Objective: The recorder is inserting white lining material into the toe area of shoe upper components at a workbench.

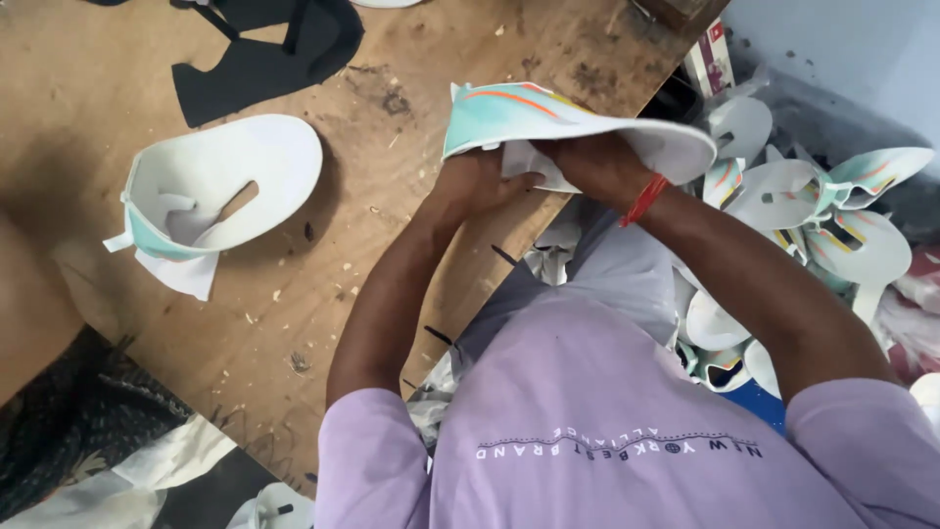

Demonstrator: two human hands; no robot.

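Both hands are gripping one white shoe upper (578,122) with teal and orange streaks, holding it up over the edge of the wooden worktop (323,284). The left hand (480,176) is closing around its underside, and the right hand (602,167), with a red thread at the wrist, is pinching the white lining beneath it. By the look of it, this piece is being worked on right now and is not yet set aside. A second shoe upper (220,186) is lying on the worktop to the left, apart from the hands, with black cut pieces (264,49) beyond it. A heap of similar uppers (813,206) is lying on the right, off the worktop, so many pieces seem still in play.
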